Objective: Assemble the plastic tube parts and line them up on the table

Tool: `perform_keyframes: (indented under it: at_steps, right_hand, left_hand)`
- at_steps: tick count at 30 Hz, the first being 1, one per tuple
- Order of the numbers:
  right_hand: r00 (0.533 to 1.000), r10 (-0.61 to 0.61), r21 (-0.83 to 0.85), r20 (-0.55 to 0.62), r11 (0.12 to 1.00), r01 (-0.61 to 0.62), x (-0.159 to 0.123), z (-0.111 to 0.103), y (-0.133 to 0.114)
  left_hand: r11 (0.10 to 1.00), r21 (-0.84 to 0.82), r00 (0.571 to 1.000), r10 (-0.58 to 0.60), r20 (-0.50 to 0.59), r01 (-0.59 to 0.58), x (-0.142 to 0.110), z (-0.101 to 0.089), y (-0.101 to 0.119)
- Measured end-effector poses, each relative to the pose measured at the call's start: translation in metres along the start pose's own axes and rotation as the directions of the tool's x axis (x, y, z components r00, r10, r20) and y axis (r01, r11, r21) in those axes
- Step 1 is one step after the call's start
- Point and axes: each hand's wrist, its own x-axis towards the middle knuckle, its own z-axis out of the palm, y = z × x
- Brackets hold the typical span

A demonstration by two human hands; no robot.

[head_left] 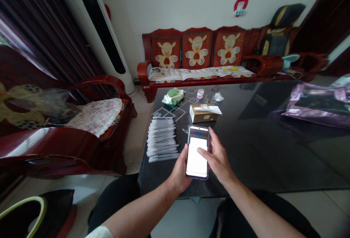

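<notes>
A smartphone [197, 161] with a bright, mostly white screen is held upright above the near edge of the black table. My left hand [179, 170] is closed around its left side and lower back. On the other side, my right hand [217, 156] grips the right edge, its thumb lying over the screen. The fingers behind the phone are hidden. Just left of the phone, a row of thin whitish sticks or tubes [162, 139] lies side by side on the table. Beyond the phone stands a gold and white tissue box [203, 116] with a tissue sticking out.
On the black table [246, 150] are a green wipes pack [173, 96], a small white and pink jar [200, 93], a crumpled tissue [218, 97] and a purple plastic package [317, 105] at right. A bin [41, 212] stands on the floor at lower left. Wooden seats [144, 70] stand beyond.
</notes>
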Motion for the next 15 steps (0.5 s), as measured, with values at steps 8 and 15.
perform_keyframes:
  at_steps: [8, 15]
  right_hand:
    - [0.999, -0.052, -0.075, 0.01, 0.996, 0.053, -0.0029, 0.0009, -0.0021]
    - [0.99, -0.143, -0.359, 0.007, 0.924, 0.136, -0.0035, -0.0001, -0.0083]
  left_hand:
    - [1.0, 0.01, 1.0, -0.002, -0.015, 0.002, 0.0001, 0.0004, 0.0007]
    - [0.999, 0.022, 1.0, -0.024, -0.011, 0.024, -0.0005, 0.0005, 0.0003]
